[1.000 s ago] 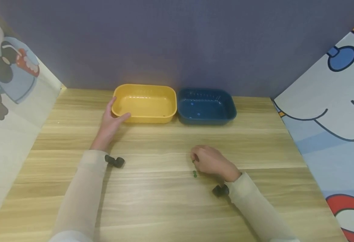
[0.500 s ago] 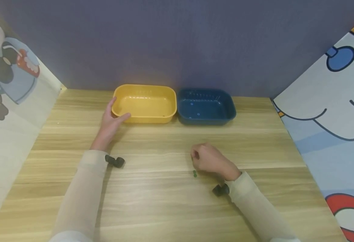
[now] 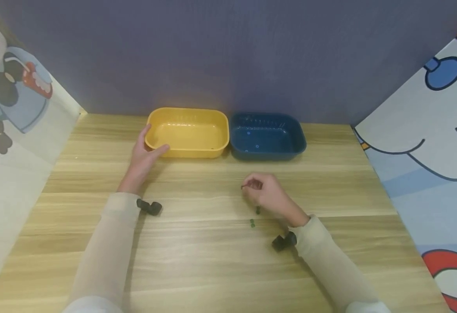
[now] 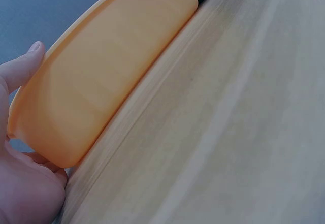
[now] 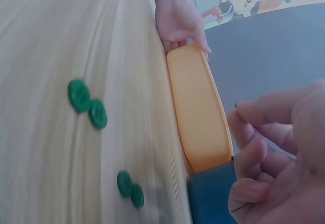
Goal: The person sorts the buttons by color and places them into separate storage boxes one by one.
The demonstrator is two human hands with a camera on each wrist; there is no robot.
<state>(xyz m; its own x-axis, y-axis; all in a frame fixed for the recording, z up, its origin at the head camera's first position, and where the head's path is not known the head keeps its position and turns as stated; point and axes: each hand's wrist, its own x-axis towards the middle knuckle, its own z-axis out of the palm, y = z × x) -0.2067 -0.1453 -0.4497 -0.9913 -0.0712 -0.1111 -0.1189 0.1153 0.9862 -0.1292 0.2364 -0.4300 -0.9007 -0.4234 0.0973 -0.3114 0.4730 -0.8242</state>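
My left hand [image 3: 141,157] grips the near-left corner of the yellow tub [image 3: 187,131], at twelve o'clock on the table [image 3: 213,252], with the blue tub [image 3: 266,136] touching it at its three o'clock. My right hand [image 3: 267,194], fingers curled, pinches something small and dark; I cannot tell what. Green buttons [image 3: 252,223] lie on the wood at its six o'clock.

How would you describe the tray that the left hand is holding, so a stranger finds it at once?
Look at the far edge of the wooden table, against the dark wall. Two shallow rectangular trays sit there side by side. It is the yellow tray, the one the left hand grips at its corner; its neighbour is a dark blue tray.
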